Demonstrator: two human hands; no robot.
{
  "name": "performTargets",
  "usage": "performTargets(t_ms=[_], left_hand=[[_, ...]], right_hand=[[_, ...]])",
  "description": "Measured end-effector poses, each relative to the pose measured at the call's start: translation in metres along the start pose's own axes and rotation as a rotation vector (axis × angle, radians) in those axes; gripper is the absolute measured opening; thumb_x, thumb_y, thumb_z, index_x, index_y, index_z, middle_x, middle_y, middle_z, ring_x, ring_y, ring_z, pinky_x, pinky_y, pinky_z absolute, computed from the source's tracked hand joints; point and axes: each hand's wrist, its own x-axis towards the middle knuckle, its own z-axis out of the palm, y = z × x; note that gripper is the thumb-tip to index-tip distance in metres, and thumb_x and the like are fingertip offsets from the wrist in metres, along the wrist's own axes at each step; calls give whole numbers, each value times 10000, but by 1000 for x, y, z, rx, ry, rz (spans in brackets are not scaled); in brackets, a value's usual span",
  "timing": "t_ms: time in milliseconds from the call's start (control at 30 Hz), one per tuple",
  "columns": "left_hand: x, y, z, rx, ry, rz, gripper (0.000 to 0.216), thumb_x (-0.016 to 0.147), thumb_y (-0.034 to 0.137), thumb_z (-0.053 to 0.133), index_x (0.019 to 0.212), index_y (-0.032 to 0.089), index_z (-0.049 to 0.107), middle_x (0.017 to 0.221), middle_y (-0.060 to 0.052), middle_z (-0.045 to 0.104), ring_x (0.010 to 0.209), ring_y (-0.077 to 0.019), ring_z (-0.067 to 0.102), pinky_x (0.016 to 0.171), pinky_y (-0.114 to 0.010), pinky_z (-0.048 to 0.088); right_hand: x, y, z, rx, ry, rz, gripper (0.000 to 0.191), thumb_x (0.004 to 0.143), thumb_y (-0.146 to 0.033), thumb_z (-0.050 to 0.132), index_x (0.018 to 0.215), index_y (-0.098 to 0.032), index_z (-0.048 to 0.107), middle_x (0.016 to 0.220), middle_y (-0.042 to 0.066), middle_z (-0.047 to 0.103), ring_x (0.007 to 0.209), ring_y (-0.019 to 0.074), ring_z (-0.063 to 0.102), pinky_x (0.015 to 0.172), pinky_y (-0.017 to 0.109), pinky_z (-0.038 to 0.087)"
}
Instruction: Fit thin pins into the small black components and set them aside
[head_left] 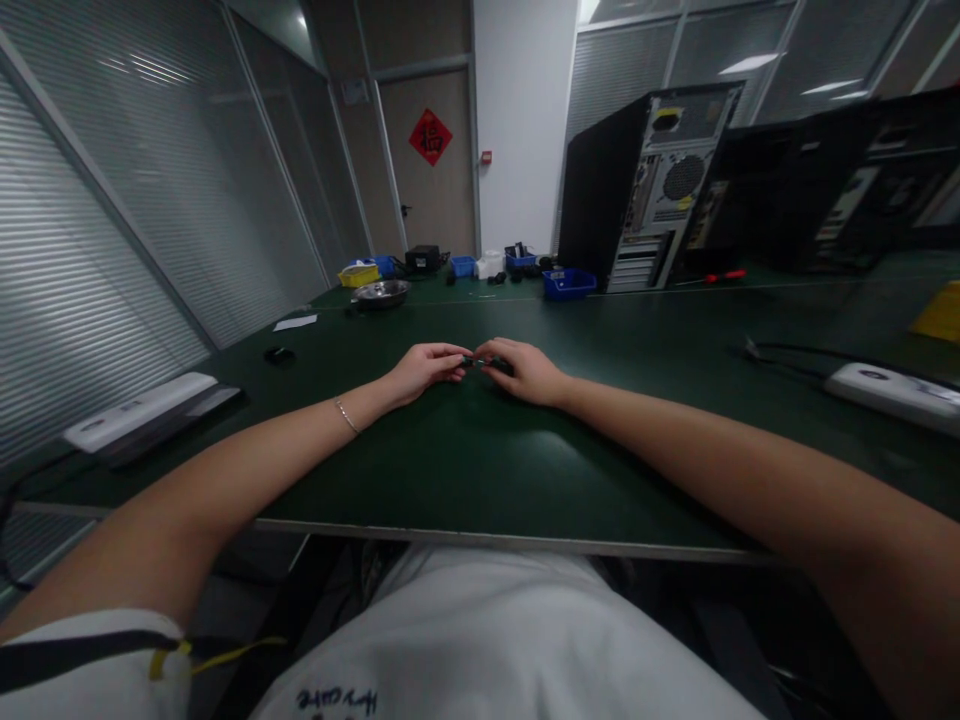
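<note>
Just above the middle of the green tabletop (420,460), my two hands come together fingertip to fingertip. My left hand (421,373) pinches a small dark piece (469,361) between thumb and fingers. Opposite it, my right hand (526,373) grips another small dark piece (495,364). A thin, light, metallic-looking bit shows in the narrow gap between the two. Both pieces are too small and too covered by fingers to name, and I cannot tell if they are joined.
Power strips lie left (142,410) and right (892,390). Further back are a metal bowl (381,292), a blue bin (568,284), a black computer tower (652,190) and a red screwdriver (726,275). A small black object (279,355) sits left of my hands.
</note>
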Motion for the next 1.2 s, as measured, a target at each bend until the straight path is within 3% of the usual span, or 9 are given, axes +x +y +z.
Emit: performTargets(t_ms=[500,633,767,933,1200], left_hand=[[-6,9,-4,-115,-120,-92,297,785,126,653,1079,90,622,956,-121,665,772,-137,627,743,-286,497],[-4,8,-2,-141,-58,-80,293,789,125,656,1065,92,563,904,-113,668,772,-150,654,740,-286,515],[-3,8,-1,-178,1,-72,244,778,117,671,963,93,514,937,-134,665,884,-201,670,832,-342,518],[-3,12,-2,-178,62,-32,272,743,28,671,950,97,509,919,-94,668,876,-196,673,904,-395,502],[0,12,-5,-233,126,2,239,768,28,636,960,100,514,1005,-126,647,958,-195,644,900,-370,501]], right_hand=[[2,-8,-3,210,9,-63,216,853,-238,511,1054,-170,553,979,67,635,883,171,588,785,293,449],[3,-4,-1,227,29,-37,202,852,-244,507,1031,-159,548,930,59,629,817,160,576,716,272,440],[4,-2,1,225,37,-12,194,849,-240,504,1020,-158,546,895,48,617,763,147,554,673,261,422],[5,-2,0,239,10,16,208,848,-255,512,1032,-166,552,931,53,626,777,149,551,679,264,419],[5,-1,0,225,13,22,201,847,-250,512,1019,-162,565,916,53,630,745,144,543,668,264,417]])
